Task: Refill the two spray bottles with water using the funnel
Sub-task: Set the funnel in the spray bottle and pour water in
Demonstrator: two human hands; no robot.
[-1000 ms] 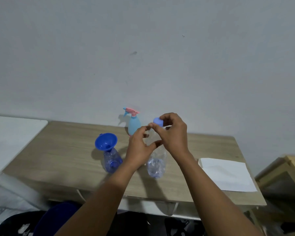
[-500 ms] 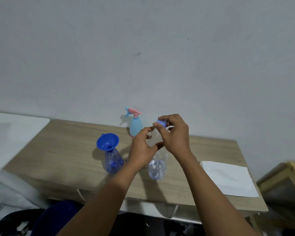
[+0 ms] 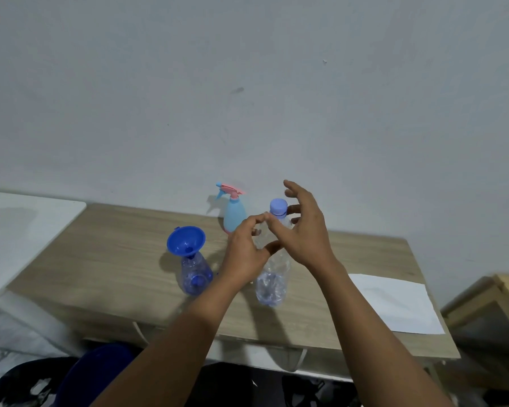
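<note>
Centre: a water bottle (image 3: 272, 277) of thin, clear, crumpled plastic with a matt lilac plastic cap (image 3: 278, 207); at its left, a glossy blue plastic funnel (image 3: 185, 240) on a blue-tinted bottle (image 3: 196, 274) of transparent plastic; behind, a pale-blue spray bottle (image 3: 234, 214) of smooth, opaque plastic. The table (image 3: 124, 259) is matt wood-grain board, the sheet (image 3: 394, 304) at lower right smooth white paper, the wall (image 3: 247, 83) matt paint.

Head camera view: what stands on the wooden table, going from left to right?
Blue funnel sitting in a bluish clear bottle → light blue spray bottle → capped clear water bottle → white sheet of paper.
</note>
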